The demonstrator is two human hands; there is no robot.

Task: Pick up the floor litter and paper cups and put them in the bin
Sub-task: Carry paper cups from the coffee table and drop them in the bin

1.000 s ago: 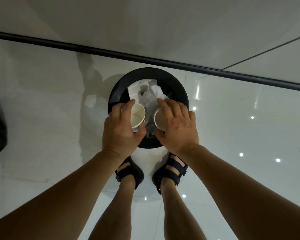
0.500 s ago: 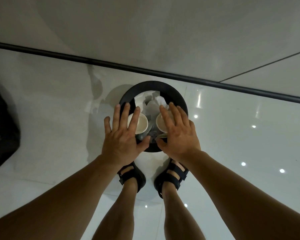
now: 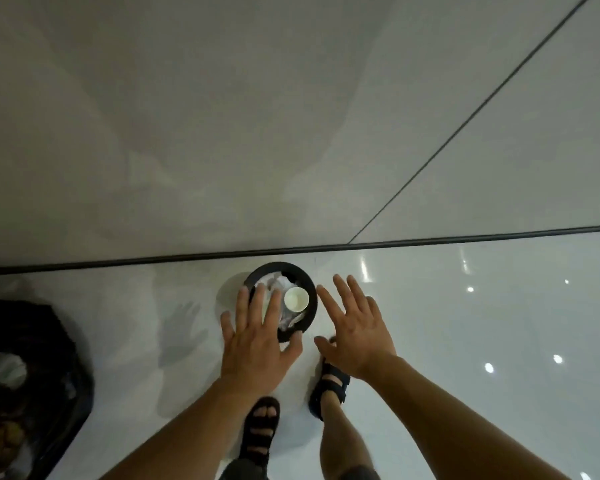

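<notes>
Two feet in dark sandals (image 3: 258,431) stand at bottom centre on a glossy white floor (image 3: 465,341) dotted with light reflections. Just above, both hands are spread wide, fingers straight, holding nothing. The left hand (image 3: 257,344) overlaps the bin's near-left rim, and the right hand (image 3: 357,334) hovers just right of it. The round black bin (image 3: 313,299), mid-frame, holds a white paper cup (image 3: 296,298) mouth-up among crumpled white paper (image 3: 274,284). A black bag (image 3: 32,375) fills the lower left. Beyond, a dark strip (image 3: 187,259) edges the pale grey wall (image 3: 222,133).
</notes>
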